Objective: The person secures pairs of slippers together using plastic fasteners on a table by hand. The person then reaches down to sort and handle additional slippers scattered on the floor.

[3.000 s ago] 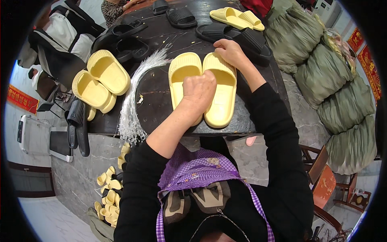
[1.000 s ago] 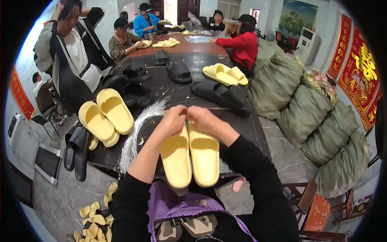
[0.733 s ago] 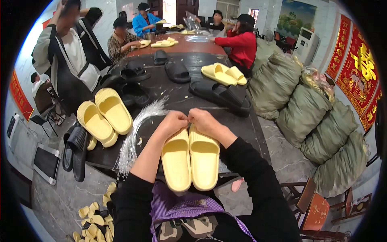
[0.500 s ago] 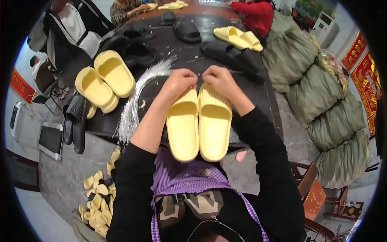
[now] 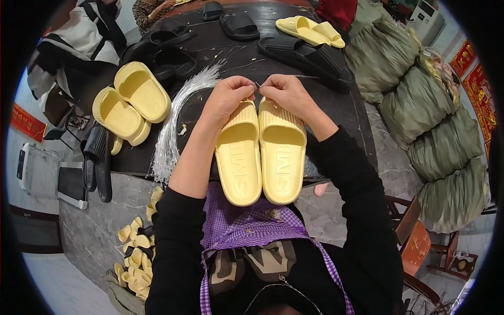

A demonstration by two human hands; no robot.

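Note:
A pair of pale yellow slide slippers lies side by side in front of me, ribbed toes pointing away: the left slipper (image 5: 239,165) and the right slipper (image 5: 283,163). Their heels overhang the near table edge. My left hand (image 5: 231,97) is closed in a pinch over the left toe, and my right hand (image 5: 289,97) pinches over the right toe. Between the fingertips, nearly touching, shows a small dark thin piece (image 5: 257,84), too small to name. Beside my left forearm lies a bundle of clear, thin plastic strands (image 5: 176,123).
More yellow slippers (image 5: 142,92) sit at the left, another yellow pair (image 5: 310,31) at far right. Black slippers (image 5: 307,58) lie across the dark table (image 5: 231,58). Yellow slippers (image 5: 137,268) are heaped on the floor. Green sacks (image 5: 409,110) line the right; a person (image 5: 79,42) is at far left.
The view has shifted, so the far table end shows less. My hands remain at the slipper toes, and a small dark piece now shows between the fingertips. Raised lettering on the insoles shows more clearly.

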